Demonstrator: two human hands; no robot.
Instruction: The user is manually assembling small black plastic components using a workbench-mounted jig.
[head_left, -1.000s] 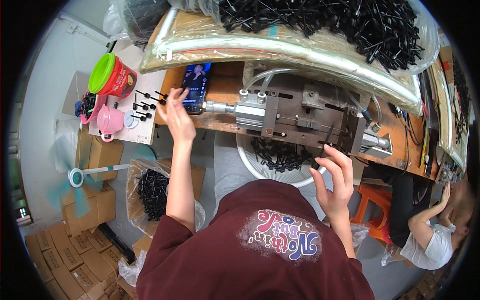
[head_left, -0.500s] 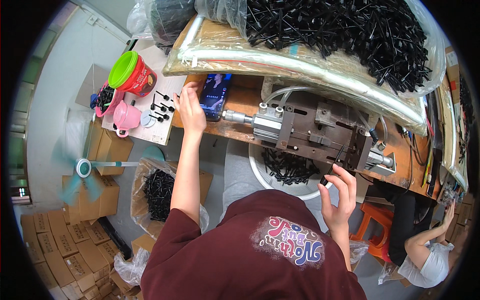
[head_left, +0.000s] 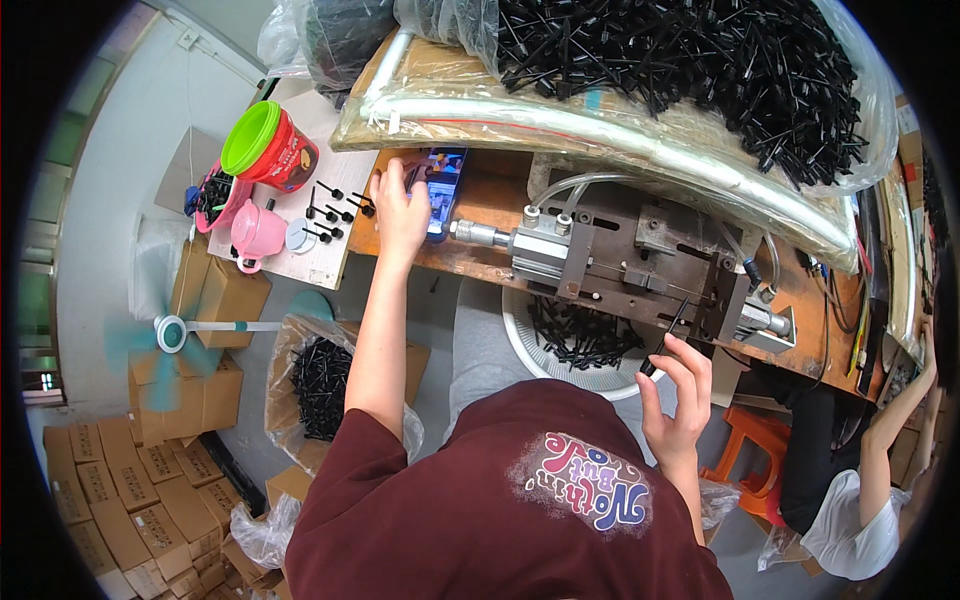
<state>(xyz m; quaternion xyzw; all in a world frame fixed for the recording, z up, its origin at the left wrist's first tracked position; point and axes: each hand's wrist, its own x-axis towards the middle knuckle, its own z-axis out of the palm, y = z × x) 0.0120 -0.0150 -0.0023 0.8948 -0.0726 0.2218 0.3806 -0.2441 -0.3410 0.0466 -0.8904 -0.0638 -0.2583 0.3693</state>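
My left hand (head_left: 403, 215) is over the left edge of a phone (head_left: 447, 185) lying on the wooden bench, its fingers stretched out at the lit screen. Whether a fingertip touches the glass I cannot tell. My right hand (head_left: 680, 405) pinches a thin black rod-like part (head_left: 677, 322) by its thicker end, rod pointing up and away. That part is just in front of a dark metal fixture (head_left: 640, 270) with silver cylinders and clear air hoses. Several similar black parts (head_left: 328, 212) lie on the white board left of the phone.
A white basket (head_left: 512, 335) of black parts sits below the fixture. Behind it, a plastic-covered ledge (head_left: 600, 135) carries a large heap of black parts (head_left: 690, 70). At left are a red-green bucket (head_left: 275, 150), a pink cup (head_left: 258, 232) and a fan (head_left: 172, 335). Another person (head_left: 860, 510) works at right.
My left hand has moved right, from beside the loose black parts onto the phone, whose screen picture has changed. My right hand keeps its hold, nearly still. The other person's arm has risen.
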